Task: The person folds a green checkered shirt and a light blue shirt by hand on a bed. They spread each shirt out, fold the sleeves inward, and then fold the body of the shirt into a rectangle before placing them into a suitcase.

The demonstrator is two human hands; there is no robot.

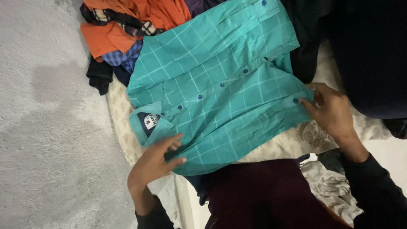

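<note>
My left hand (154, 161) pinches the shoulder edge of the teal shirt (220, 85), fingers curled shut on the cloth just below its collar (148, 123). My right hand (333, 112) grips the shirt's far hem, thumb and fingers closed on the fabric. The shirt lies buttoned and spread flat between both hands on a patterned cloth (292, 142). Beyond my left hand sits a pile of clothes (127, 25); grey carpet (46, 127) lies outside it.

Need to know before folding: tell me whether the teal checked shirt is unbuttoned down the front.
No, the teal checked shirt lies flat with its row of blue buttons closed along the placket.
</note>
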